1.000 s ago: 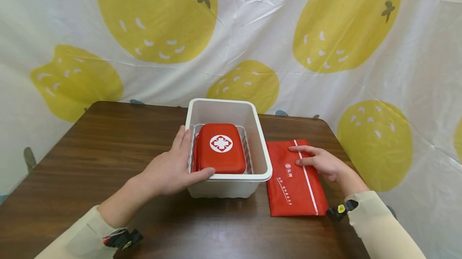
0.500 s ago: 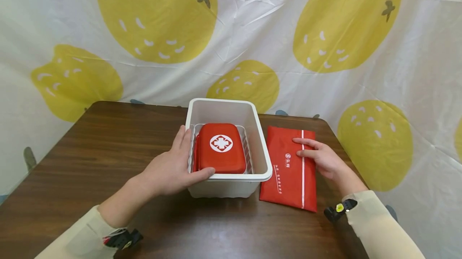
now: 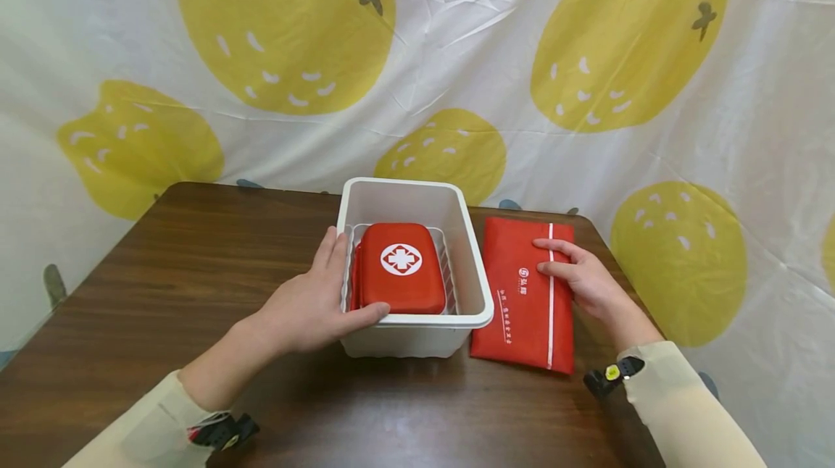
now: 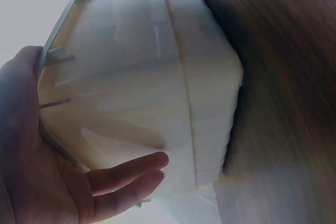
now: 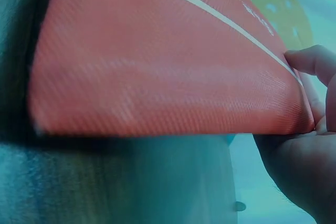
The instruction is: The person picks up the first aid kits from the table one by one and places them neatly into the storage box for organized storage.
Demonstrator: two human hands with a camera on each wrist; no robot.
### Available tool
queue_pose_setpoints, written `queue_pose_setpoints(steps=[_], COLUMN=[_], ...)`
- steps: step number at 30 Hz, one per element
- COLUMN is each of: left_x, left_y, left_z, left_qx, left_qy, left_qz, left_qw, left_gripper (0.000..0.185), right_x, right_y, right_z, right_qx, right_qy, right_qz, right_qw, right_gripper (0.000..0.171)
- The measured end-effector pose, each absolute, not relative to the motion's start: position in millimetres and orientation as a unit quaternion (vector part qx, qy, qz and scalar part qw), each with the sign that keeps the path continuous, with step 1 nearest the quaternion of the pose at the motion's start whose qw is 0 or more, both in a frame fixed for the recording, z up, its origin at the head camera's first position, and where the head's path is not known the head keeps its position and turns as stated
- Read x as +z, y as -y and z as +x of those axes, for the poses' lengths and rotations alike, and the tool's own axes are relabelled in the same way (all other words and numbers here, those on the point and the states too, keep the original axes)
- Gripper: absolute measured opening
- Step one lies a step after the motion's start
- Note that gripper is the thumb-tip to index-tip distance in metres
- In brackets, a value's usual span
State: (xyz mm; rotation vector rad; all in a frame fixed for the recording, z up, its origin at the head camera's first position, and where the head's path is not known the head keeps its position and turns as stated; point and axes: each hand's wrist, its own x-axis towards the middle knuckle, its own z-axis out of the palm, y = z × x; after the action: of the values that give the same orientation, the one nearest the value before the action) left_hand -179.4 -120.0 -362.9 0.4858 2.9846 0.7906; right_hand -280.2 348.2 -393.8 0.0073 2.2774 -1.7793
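Observation:
A white plastic storage basket (image 3: 417, 322) stands upright on the table. Inside it lies a red first-aid case (image 3: 430, 276) with a white cross emblem. My left hand (image 3: 309, 308) grips the basket's near left corner, thumb over the front rim and fingers along the outer left wall, as the left wrist view also shows. Right of the basket is a flat red fabric pouch (image 3: 522, 323) with white lettering and a white stripe. My right hand (image 3: 587, 280) pinches its right side, fingers on top and thumb at the edge, that side raised in the right wrist view.
The dark wooden table (image 3: 196, 265) extends to the left and in front of the basket. Behind it hangs a white curtain (image 3: 457, 55) printed with yellow lemons. A black strap device (image 3: 613, 375) sits on each wrist.
The red pouch has moved away from me and turned slightly, coming more upright beside the basket. My right hand has moved a little with it. Left hand and basket have stayed put.

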Motion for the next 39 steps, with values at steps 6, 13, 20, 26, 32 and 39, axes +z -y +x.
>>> queue_pose_setpoints(steps=[6,13,20,26,32,39], left_x=[-362.7,-362.4,-362.9,-363.0,-362.9,-363.7], left_y=[119.4,119.1,119.5,119.9,120.1,120.3], left_z=[-179.0,-178.9,-178.2,-178.0,-177.8,-178.2], left_qx=[0.255,0.256,0.259,0.26,0.261,0.259], left_qy=[-0.954,-0.954,-0.953,-0.953,-0.953,-0.953], left_qz=[0.157,0.158,0.156,0.155,0.155,0.155], left_qw=[0.006,0.005,0.006,0.007,0.006,0.004], left_gripper=[0.127,0.127,0.127,0.127,0.127,0.127], right_x=[-382.7,-374.3,-366.7,-354.8,-341.6,-326.8], right_y=[-348.8,-349.3,-348.4,-345.4,-344.9,-348.4], right_z=[-279.5,-281.1,-281.2,-280.2,-278.5,-276.8], right_qx=[-0.615,-0.631,-0.637,-0.654,-0.681,-0.677], right_qy=[-0.78,-0.768,-0.766,-0.752,-0.729,-0.734], right_qz=[0.002,-0.003,-0.003,-0.007,-0.017,-0.026], right_qw=[0.116,0.108,0.088,0.08,0.067,0.046], right_gripper=[0.052,0.049,0.043,0.042,0.042,0.043])
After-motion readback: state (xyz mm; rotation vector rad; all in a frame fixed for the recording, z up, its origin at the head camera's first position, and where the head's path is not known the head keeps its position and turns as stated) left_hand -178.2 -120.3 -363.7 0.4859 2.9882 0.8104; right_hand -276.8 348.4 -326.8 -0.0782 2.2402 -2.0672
